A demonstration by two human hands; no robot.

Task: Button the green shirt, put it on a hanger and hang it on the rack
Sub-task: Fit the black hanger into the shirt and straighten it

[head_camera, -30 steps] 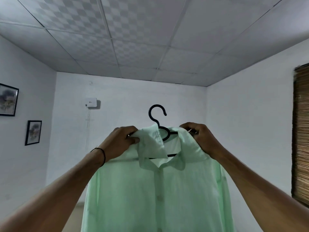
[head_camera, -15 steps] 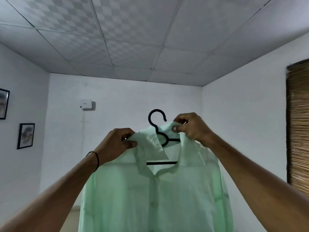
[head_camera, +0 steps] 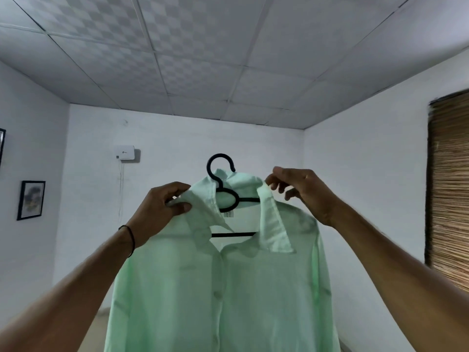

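The pale green shirt (head_camera: 228, 295) hangs buttoned on a black hanger (head_camera: 223, 194), held up at chest height in front of me. The hanger's hook sticks up above the collar; its bar shows in the neck opening. My left hand (head_camera: 162, 207) grips the collar's left side with curled fingers and thumb. My right hand (head_camera: 302, 191) pinches the top edge of the collar's right side, its other fingers loosely spread. No rack is in view.
White walls and a tiled ceiling surround me. A white box (head_camera: 126, 154) with a hanging cable is on the far wall, framed pictures (head_camera: 31, 200) on the left wall, a bamboo blind (head_camera: 449, 189) on the right.
My right hand moved right along the collar and turned the right collar flap down and outward. The shirt and hanger rose slightly. My left hand kept its grip.
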